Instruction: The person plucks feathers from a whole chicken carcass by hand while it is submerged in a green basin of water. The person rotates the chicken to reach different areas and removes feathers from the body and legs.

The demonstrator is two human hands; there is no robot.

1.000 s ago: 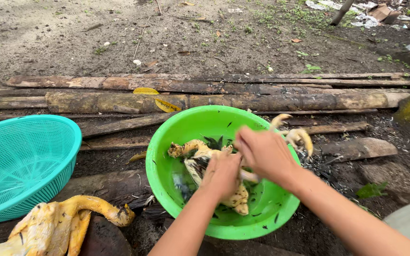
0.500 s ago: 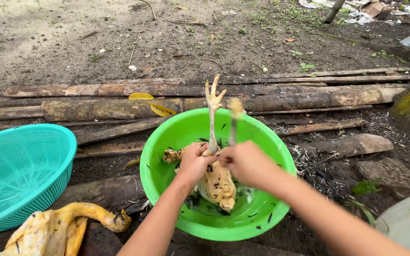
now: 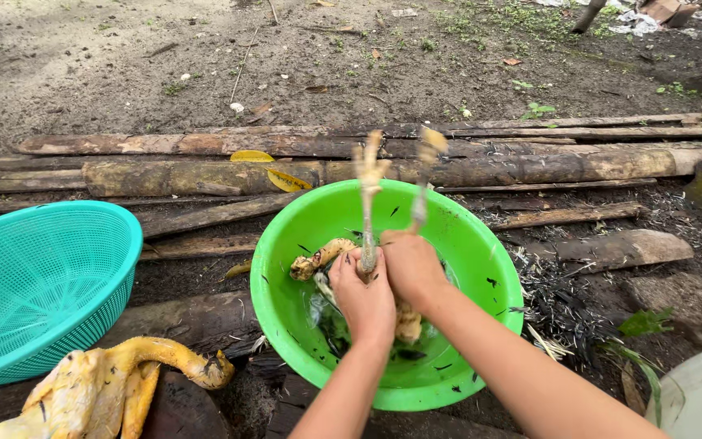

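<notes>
Hands shifted lower; left hand (image 3: pixel 365 302), right hand (image 3: pixel 412 268) grip chicken legs (image 3: pixel 367 183).

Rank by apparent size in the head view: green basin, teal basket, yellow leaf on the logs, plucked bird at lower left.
1. Green basin, fully in view.
2. Teal basket, cut off by the left edge, so its place against the basin is unsure.
3. Plucked bird, partly out of frame.
4. Yellow leaf, clearly smallest.

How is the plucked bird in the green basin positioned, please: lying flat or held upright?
Held upright: both hands, left hand and right hand, grip the plucked bird by its legs, feet pointing up above the green basin.
</notes>
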